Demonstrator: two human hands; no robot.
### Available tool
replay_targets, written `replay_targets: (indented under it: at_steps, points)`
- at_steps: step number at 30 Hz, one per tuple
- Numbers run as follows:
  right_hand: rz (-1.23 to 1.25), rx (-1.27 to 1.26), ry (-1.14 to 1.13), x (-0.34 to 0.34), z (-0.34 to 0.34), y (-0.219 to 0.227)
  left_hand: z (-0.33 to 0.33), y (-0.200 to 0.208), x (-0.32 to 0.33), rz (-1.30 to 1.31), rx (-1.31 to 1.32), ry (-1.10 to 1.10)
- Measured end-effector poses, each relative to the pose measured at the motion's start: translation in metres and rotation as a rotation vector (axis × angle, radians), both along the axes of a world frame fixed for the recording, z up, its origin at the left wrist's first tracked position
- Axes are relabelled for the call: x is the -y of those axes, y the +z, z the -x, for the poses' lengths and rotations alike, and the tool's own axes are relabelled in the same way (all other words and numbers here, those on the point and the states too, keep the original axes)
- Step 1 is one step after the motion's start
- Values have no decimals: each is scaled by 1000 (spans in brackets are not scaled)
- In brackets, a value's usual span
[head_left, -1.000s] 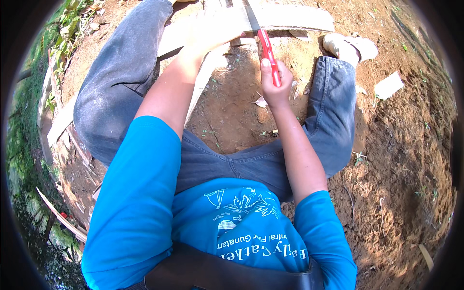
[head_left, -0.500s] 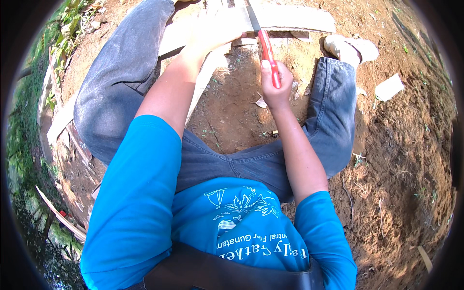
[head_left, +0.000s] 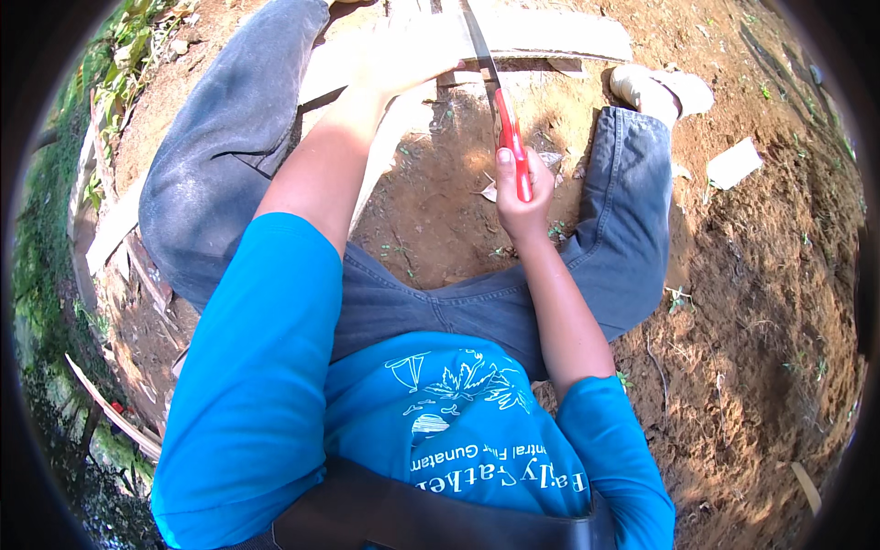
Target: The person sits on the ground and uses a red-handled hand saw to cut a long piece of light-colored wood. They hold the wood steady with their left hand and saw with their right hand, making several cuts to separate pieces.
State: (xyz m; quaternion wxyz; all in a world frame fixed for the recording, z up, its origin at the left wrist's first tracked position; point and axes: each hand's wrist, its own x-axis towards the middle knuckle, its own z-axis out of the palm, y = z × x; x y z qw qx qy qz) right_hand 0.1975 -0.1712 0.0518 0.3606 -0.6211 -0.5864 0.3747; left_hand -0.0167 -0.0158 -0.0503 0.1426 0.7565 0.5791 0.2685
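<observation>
My right hand (head_left: 526, 194) is closed around the red handle of a handsaw (head_left: 510, 124). Its narrow blade points away from me and crosses the pale wooden plank (head_left: 559, 35), running out of the top of the picture. To the left of the blade, my left hand (head_left: 403, 66) lies on the plank. Its thumb is stretched out along the near edge, toward the saw. Strong glare washes out the other fingers and much of the plank's left part.
My bent legs in grey jeans (head_left: 206, 174) frame the brown soil. A long pale strip of wood (head_left: 383, 165) slants from the plank toward my lap. A pale flat piece (head_left: 733, 165) lies right of my foot (head_left: 655, 92). Green plants (head_left: 128, 69) grow at the left.
My right hand has drawn the saw back toward me, so more of the blade shows on the near side of the plank. My left hand stays on the plank.
</observation>
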Motion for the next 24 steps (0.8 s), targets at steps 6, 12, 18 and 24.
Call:
replay_targets:
  at_steps: [6,12,18,24]
  points:
    - [-29,42,3,28,-5,2,-1,-4,1,5,-11,-15]
    - [7,126,75,31,7,12,3,-11,-1,21,-60,-35]
    - [-15,33,9,30,4,13,0,-32,-6,45,-136,-89]
    - [-34,37,-1,27,1,16,-2,-3,-2,-21,-318,-94]
